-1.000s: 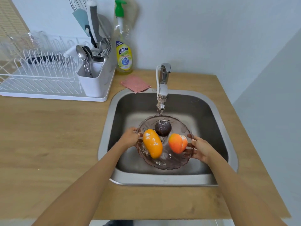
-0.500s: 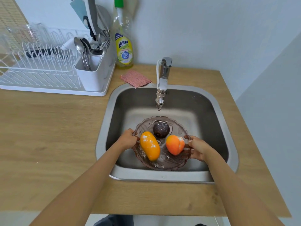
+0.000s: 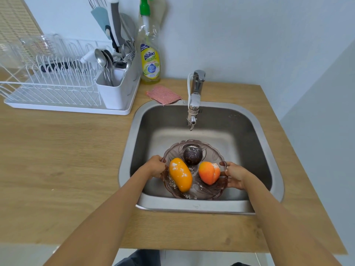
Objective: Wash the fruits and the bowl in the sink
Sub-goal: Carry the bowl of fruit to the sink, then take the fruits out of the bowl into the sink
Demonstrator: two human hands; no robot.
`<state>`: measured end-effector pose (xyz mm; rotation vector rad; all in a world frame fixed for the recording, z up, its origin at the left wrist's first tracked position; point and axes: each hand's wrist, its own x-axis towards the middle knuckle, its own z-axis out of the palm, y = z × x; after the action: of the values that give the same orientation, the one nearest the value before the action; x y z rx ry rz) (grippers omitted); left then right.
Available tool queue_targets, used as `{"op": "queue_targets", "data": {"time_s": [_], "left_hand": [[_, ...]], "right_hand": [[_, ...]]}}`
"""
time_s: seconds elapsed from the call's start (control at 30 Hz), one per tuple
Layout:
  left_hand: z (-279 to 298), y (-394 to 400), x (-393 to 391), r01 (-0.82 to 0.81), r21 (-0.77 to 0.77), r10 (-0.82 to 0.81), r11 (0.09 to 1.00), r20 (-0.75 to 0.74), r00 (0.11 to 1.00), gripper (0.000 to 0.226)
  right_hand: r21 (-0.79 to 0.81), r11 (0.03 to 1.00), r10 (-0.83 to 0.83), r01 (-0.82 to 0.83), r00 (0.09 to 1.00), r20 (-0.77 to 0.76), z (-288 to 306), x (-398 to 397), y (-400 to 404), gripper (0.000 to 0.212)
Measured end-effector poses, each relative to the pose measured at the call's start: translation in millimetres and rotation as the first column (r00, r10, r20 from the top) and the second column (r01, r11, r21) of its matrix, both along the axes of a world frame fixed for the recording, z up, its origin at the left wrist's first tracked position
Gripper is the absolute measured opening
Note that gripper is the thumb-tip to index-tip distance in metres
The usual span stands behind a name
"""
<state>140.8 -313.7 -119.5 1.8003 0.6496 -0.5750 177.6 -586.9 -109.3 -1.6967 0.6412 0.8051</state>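
Bowl (image 3: 194, 191) clamped in both hands' grip, faucet (image 3: 194, 101) above, sponge (image 3: 163, 94) behind.

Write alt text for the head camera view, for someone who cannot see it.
Two hands, left and right, hold a translucent bowl over a steel sink, below the tap. It carries a yellow fruit, an orange fruit and a dark round fruit.

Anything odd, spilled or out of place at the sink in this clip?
White specks dot all three fruits and the bowl: yellow fruit, orange fruit, dark fruit. Otherwise nothing stands out.
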Motion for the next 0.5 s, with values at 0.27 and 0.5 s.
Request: {"op": "queue_targets", "data": {"time_s": [0.27,0.5], "left_hand": [[2,4,9,0.017,-0.077,-0.018,0.997,-0.016,1.0,0.025],[0,9,19,0.033,-0.122,-0.036,0.992,-0.026,0.999,0.017]], "right_hand": [[-0.088,0.996,0.012,-0.007,0.998,0.059,-7,6,-1,0.041],[-0.16,0.987,0.014,0.008,0.991,0.134,-11,6,-3,0.041]]}}
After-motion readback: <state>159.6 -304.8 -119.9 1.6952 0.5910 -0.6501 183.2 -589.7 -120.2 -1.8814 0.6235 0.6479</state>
